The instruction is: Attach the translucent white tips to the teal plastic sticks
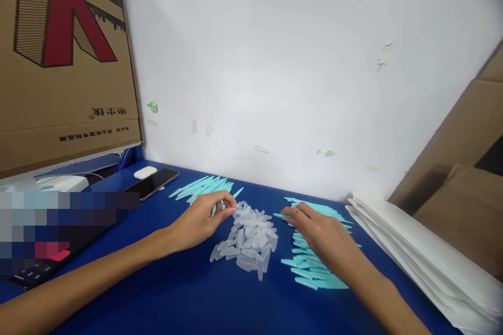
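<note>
A blue table (188, 298) carried a heap of clear plastic caps (249, 243) at its middle; just right of the heap lay a spread of teal sticks (314, 267); behind the heap, more teal sticks (204, 187); far left of it, a phone (151, 183) and white earbud case (145, 172); far right, stacked white sheets (412, 256).

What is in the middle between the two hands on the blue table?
In the head view, a heap of clear plastic pieces lies between the left hand and the right hand, on the blue table.
</note>
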Demonstrator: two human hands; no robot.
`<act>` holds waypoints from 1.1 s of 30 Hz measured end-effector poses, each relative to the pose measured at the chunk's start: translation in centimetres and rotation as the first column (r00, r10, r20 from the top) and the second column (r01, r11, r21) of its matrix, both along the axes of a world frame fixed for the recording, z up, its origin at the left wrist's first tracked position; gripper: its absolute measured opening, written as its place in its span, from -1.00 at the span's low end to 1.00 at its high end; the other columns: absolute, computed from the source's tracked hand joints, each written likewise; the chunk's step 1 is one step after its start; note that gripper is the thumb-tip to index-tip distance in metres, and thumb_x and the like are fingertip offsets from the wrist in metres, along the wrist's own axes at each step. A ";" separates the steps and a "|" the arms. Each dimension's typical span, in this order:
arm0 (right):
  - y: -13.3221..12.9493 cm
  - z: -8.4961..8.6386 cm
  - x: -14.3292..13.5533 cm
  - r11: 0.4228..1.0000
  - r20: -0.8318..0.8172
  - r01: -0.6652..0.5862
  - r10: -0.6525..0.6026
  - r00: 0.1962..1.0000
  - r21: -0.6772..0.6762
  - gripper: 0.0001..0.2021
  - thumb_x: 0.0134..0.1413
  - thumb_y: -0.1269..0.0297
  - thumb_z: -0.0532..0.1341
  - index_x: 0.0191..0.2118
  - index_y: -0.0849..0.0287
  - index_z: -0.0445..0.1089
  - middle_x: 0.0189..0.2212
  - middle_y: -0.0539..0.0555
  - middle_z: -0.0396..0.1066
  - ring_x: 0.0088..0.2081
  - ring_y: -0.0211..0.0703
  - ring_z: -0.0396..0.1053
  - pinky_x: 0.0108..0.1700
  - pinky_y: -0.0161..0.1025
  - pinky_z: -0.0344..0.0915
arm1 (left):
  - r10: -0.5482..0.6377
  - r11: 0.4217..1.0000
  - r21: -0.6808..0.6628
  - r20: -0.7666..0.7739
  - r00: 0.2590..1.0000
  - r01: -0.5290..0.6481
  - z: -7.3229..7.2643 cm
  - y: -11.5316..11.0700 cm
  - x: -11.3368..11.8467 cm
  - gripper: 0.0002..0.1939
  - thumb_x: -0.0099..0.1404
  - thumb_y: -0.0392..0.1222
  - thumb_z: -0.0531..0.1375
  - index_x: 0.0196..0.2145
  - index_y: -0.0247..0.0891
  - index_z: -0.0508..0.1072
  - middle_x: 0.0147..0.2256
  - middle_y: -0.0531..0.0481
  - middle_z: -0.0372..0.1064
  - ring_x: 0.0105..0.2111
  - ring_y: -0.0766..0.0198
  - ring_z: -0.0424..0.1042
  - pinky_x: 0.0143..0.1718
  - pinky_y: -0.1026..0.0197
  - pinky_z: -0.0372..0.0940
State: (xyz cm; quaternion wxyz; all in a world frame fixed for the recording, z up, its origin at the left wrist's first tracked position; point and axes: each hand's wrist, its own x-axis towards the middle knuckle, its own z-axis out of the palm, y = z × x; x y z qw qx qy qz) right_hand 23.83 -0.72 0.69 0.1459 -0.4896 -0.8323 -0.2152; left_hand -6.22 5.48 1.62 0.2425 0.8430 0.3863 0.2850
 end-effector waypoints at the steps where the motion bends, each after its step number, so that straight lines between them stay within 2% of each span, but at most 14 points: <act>1: -0.2 -0.1 -0.6 1.000 -0.029 -0.029 0.029 0.999 -0.009 -0.75 0.42 0.34 -0.02 0.10 0.06 0.27 -0.23 0.06 0.41 -0.46 -0.22 0.38 -0.52 -0.31 0.06 | -0.013 0.999 -0.035 0.045 0.999 0.015 -0.1 0.0 0.1 -0.68 0.46 0.07 0.03 -0.09 -0.17 0.44 -0.26 0.00 0.42 -0.39 0.26 0.34 -0.42 0.25 0.18; 3: -0.5 -0.3 -1.5 0.995 -0.082 -0.098 0.096 0.992 -0.028 -0.74 0.41 0.37 0.00 0.11 0.06 0.29 -0.27 0.05 0.42 -0.41 -0.20 0.38 -0.47 -0.29 0.14 | -0.035 0.994 -0.101 0.131 0.991 0.048 -0.4 -0.1 0.4 -0.66 0.45 0.08 0.05 -0.06 -0.18 0.45 -0.23 -0.03 0.43 -0.35 0.25 0.36 -0.43 0.27 0.20; 7: -1.1 -0.5 -3.0 0.966 -0.185 -0.254 0.243 0.952 -0.042 -0.73 0.39 0.43 0.03 0.08 0.09 0.36 -0.31 0.06 0.46 -0.30 -0.16 0.39 -0.33 -0.26 0.29 | -0.054 0.941 -0.300 0.327 0.943 0.158 -0.9 -0.4 0.8 -0.68 0.39 0.10 0.13 -0.14 -0.22 0.36 -0.34 0.00 0.40 -0.37 0.25 0.40 -0.56 0.34 0.16; 10: -1.5 -0.4 -3.8 0.957 -0.246 -0.291 0.280 0.928 -0.010 -0.74 0.39 0.39 0.06 0.09 0.10 0.37 -0.26 0.09 0.48 -0.27 -0.14 0.41 -0.23 -0.21 0.34 | -0.046 0.886 -0.407 0.399 0.916 0.223 -1.0 -0.7 1.1 -0.67 0.35 0.09 0.19 -0.20 -0.24 0.31 -0.37 -0.03 0.46 -0.39 0.24 0.44 -0.63 0.37 0.12; 13: -1.6 -0.5 -4.2 0.956 -0.263 -0.289 0.290 0.920 0.044 -0.77 0.39 0.37 0.08 0.06 0.11 0.38 -0.26 0.10 0.49 -0.28 -0.14 0.41 -0.24 -0.20 0.35 | -0.026 0.862 -0.454 0.406 0.914 0.226 -1.0 -1.2 1.3 -0.66 0.30 0.07 0.25 -0.24 -0.27 0.32 -0.36 -0.08 0.53 -0.44 0.26 0.45 -0.63 0.37 0.11; 17: -1.8 -0.6 -4.3 0.958 -0.255 -0.273 0.286 0.924 0.084 -0.78 0.38 0.33 0.09 0.04 0.11 0.39 -0.28 0.10 0.49 -0.29 -0.16 0.43 -0.32 -0.27 0.34 | -0.010 0.840 -0.485 0.434 0.901 0.243 -0.8 -1.7 1.4 -0.66 0.27 0.07 0.28 -0.28 -0.27 0.34 -0.31 -0.14 0.57 -0.36 0.20 0.52 -0.63 0.38 0.09; 21: -2.0 -0.8 -4.6 0.958 -0.260 -0.272 0.286 0.922 0.091 -0.79 0.38 0.31 0.11 0.04 0.09 0.39 -0.28 0.09 0.49 -0.30 -0.17 0.46 -0.35 -0.30 0.34 | 0.015 0.814 -0.527 0.438 0.899 0.244 -0.9 -2.1 1.6 -0.64 0.25 0.07 0.31 -0.29 -0.27 0.34 -0.38 -0.13 0.57 -0.46 0.26 0.49 -0.65 0.38 0.06; 25: -2.4 -1.1 -5.2 0.957 -0.285 -0.280 0.290 0.914 0.076 -0.76 0.40 0.30 0.08 0.10 0.08 0.32 -0.27 0.09 0.48 -0.30 -0.17 0.48 -0.35 -0.30 0.35 | -0.018 0.790 -0.539 0.458 0.889 0.294 -1.1 -2.5 1.8 -0.62 0.25 0.10 0.31 -0.29 -0.26 0.33 -0.44 -0.08 0.55 -0.53 0.31 0.42 -0.66 0.39 0.04; 27: -2.5 -1.2 -5.4 0.956 -0.318 -0.286 0.292 0.902 0.067 -0.78 0.39 0.29 0.09 0.09 0.10 0.30 -0.27 0.08 0.48 -0.31 -0.17 0.48 -0.35 -0.30 0.35 | -0.048 0.800 -0.519 0.444 0.895 0.300 -1.3 -2.6 1.8 -0.63 0.26 0.09 0.31 -0.29 -0.27 0.35 -0.43 -0.05 0.54 -0.59 0.38 0.32 -0.64 0.38 0.06; 30: -2.7 -1.3 -5.5 0.947 -0.371 -0.314 0.313 0.874 0.059 -0.83 0.39 0.27 0.10 0.02 0.10 0.30 -0.29 0.06 0.46 -0.33 -0.18 0.47 -0.35 -0.30 0.34 | -0.101 0.851 -0.432 0.423 0.900 0.298 -1.4 -2.6 1.9 -0.66 0.23 0.04 0.35 -0.34 -0.31 0.43 -0.43 -0.01 0.48 -0.52 0.39 0.32 -0.53 0.35 0.17; 33: -2.8 -1.5 -5.6 0.938 -0.369 -0.342 0.337 0.866 0.052 -0.85 0.41 0.27 0.07 0.00 0.09 0.31 -0.33 0.03 0.44 -0.37 -0.20 0.44 -0.36 -0.31 0.30 | -0.113 0.881 -0.381 0.408 0.906 0.281 -1.6 -2.7 2.0 -0.69 0.23 0.01 0.35 -0.38 -0.32 0.47 -0.45 0.04 0.40 -0.51 0.41 0.28 -0.50 0.35 0.16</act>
